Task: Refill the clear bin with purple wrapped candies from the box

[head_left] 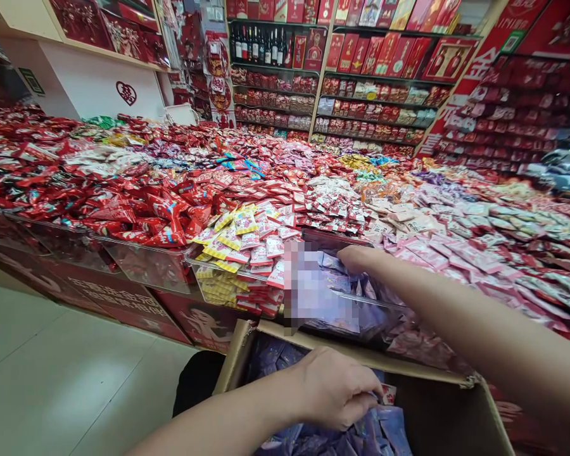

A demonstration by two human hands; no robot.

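My left hand (339, 386) is down inside an open cardboard box (446, 370), its fingers curled closed over purple candy packets (377, 430). Those fingers seem to grip the packets, though their tips are partly hidden. A small red-and-white packet (389, 394) shows just beyond them. Farther forward, my right hand (356, 258) reaches in from the right over a clear bin of purple packets (346, 316). It is at the bin's back edge, touching or just above the packets; most of its fingers are hidden. Part of the bin is blurred by pixels.
Yellow and pink-white packets (247, 237) fill the bin to the left, beside red packets (147, 212). Pink packets (437, 253) lie to the right. Clear bin walls edge the counter. Shelves behind hold bottles (259, 47) and red boxes (380, 56). Tiled floor (66, 367) shows lower left.
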